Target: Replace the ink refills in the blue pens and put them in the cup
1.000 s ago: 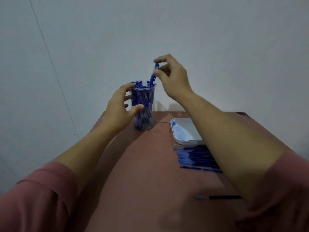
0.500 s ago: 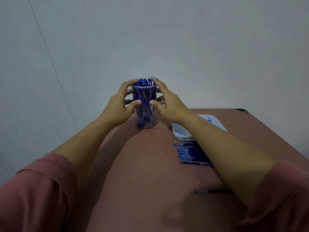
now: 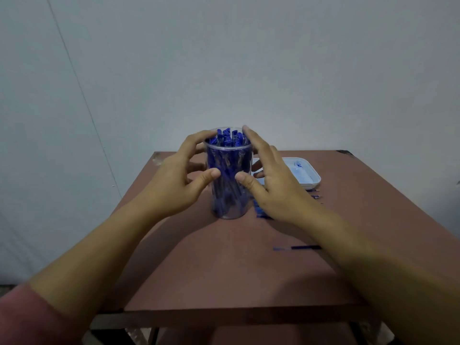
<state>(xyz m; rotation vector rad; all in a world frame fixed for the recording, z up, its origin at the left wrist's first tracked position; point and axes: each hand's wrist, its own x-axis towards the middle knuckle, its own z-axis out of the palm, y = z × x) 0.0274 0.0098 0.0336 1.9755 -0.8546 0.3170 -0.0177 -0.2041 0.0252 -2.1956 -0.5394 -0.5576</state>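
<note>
Between both hands, in the head view, the cup (image 3: 227,200) of blue pens (image 3: 226,139) stands on the table (image 3: 224,270). A second ago the right hand (image 3: 276,188) pinched a pen above it; now it and the left hand (image 3: 174,188) wrap the cup's sides, so that pen seems delivered.

The grip sits on the cup (image 3: 229,195), which stands on the table (image 3: 224,270): the left hand (image 3: 174,185) holds its left side and the right hand (image 3: 276,188) its right, thumbs on the near wall, fingers round behind up to the rim. Within the grip, pens (image 3: 227,139) stand in the cup. Right of the grip and slightly behind it lies a tray (image 3: 312,176). Just right of the cup's foot, under the right wrist, lie refills (image 3: 259,212), mostly hidden. Nearer than the grip, to its right, one loose refill (image 3: 296,248) lies crosswise
</note>
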